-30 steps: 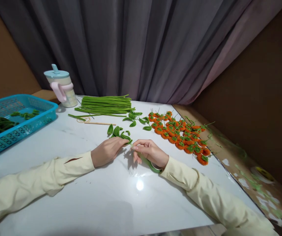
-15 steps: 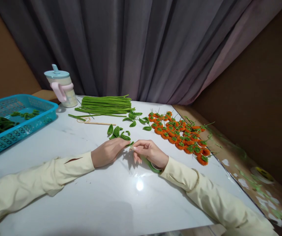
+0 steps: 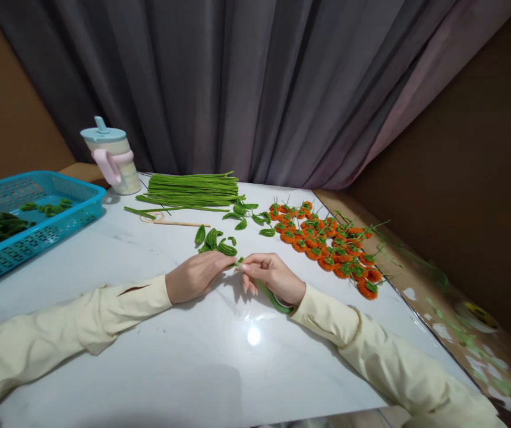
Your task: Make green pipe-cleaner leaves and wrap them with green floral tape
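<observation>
My left hand [image 3: 199,274] and my right hand [image 3: 273,275] meet at the middle of the table. Both are closed, fingertips pinching a small green pipe-cleaner piece [image 3: 240,261] between them; most of it is hidden. A smooth green band [image 3: 277,303] curves under my right hand at the wrist; I cannot tell what it is. Just beyond my left fingers lies a small heap of green pipe-cleaner leaves [image 3: 213,239]. More looped leaves [image 3: 241,214] are scattered farther back. To the right lie many orange flower heads [image 3: 313,241] with green centres and thin stems.
A bundle of straight green pipe cleaners [image 3: 193,190] lies at the back, with a thin wooden stick [image 3: 182,224] before it. A lidded cup [image 3: 110,157] stands back left beside a blue basket [image 3: 59,223] holding green pieces. Scraps [image 3: 473,362] litter the right ledge.
The fingertips of both hands have shifted very slightly around the small green piece. Everything else lies as before.
</observation>
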